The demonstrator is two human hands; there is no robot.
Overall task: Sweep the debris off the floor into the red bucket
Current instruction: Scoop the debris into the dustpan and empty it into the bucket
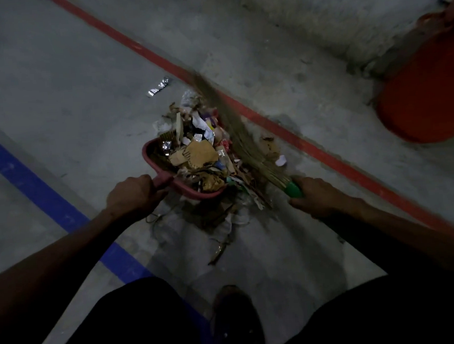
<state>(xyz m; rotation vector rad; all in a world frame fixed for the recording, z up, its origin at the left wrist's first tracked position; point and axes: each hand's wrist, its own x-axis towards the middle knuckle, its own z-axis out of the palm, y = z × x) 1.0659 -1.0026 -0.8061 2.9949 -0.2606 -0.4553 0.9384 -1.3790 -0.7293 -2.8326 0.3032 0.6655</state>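
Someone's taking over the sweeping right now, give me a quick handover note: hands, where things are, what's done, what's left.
Left hand grips the handle of the pink dustpan, which is heaped with debris.
Right hand grips the green handle of the broom; its bristles are beside the pile.
Red bucket stands to the right, past the red floor line.
Done: most litter is on the pan.
Left: scraps near the pan, a foil wrapper further off, then tipping the pan into the bucket.

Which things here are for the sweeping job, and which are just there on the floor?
For the job: broom in right hand, dustpan in left hand, debris, silver wrapper, red bucket.

Just there: red floor line, blue floor line.
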